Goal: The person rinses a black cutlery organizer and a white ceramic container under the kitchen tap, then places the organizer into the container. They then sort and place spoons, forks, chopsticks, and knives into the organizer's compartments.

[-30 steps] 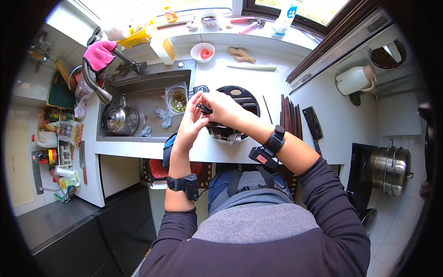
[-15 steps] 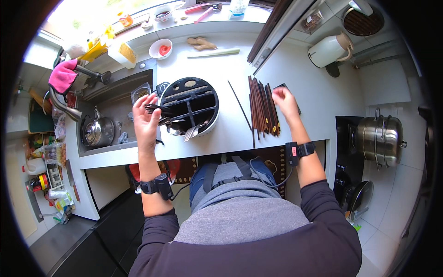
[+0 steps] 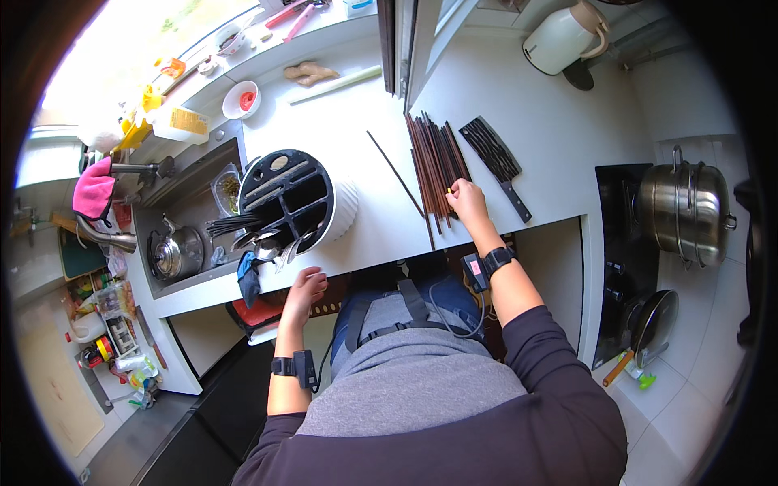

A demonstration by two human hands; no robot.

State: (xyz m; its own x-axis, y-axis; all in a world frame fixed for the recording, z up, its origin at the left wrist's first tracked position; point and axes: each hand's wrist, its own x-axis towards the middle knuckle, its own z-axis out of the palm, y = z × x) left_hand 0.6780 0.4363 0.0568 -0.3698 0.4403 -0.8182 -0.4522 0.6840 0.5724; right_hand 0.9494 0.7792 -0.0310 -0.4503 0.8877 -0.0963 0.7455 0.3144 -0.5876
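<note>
Dark brown chopsticks (image 3: 433, 158) lie in a loose bundle on the white counter, with one thin dark stick (image 3: 393, 171) apart to their left. My right hand (image 3: 468, 204) is closed at the bundle's near right end, its fingertips pinching a yellow-tipped chopstick. Near the counter's front edge hovers my left hand (image 3: 305, 293), holding nothing, its fingers loosely bent and apart. Just beyond it stands a round white utensil holder (image 3: 346, 206) with a black divided top. Black-handled utensils (image 3: 233, 224) and metal spoons (image 3: 266, 245) stick out of its near left side.
A black cleaver (image 3: 492, 152) lies right of the bundle. The sink (image 3: 198, 180) with a metal pot (image 3: 178, 253) is at the left. Behind are a white bowl (image 3: 241, 100), ginger (image 3: 309, 73) and a pale green stalk (image 3: 335, 85). A steamer (image 3: 687, 212) stands at the right.
My left hand has left the utensils at the holder and come down toward the counter edge. The right hand has shifted onto the chopsticks' near end, uncovering the cleaver. The view has turned.
</note>
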